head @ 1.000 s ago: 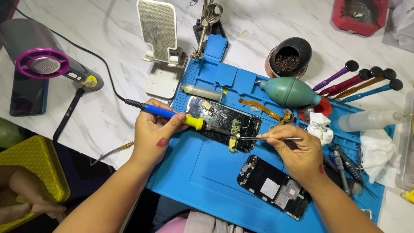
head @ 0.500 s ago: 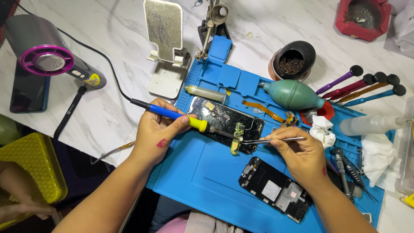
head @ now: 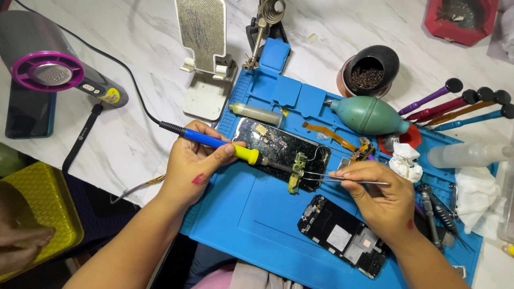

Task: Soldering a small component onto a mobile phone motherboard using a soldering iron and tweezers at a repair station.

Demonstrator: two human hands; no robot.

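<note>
My left hand (head: pixel 194 163) grips a blue and yellow soldering iron (head: pixel 219 145) whose tip points right onto an opened phone (head: pixel 281 153) lying on the blue work mat (head: pixel 251 214). My right hand (head: pixel 379 195) pinches thin metal tweezers (head: pixel 342 179) whose points reach left to a small yellow-green circuit board (head: pixel 296 175) at the phone's lower right edge. The iron's tip meets the same small board. A second opened phone frame (head: pixel 342 235) lies on the mat just below my right hand.
A green rubber air blower (head: pixel 369 114), a dark cup (head: pixel 369 70), several coloured-handled tools (head: pixel 460 105), a metal phone stand (head: pixel 204 59), a soldering stand (head: pixel 265 29), a purple hot-air tool (head: pixel 53 72) and white tissues (head: pixel 474 195) surround the mat on the marble table. A yellow stool (head: pixel 37 214) stands at lower left.
Both hands stay on the phone; the iron's tip and tweezers remain at the small board. The view has shifted slightly.
</note>
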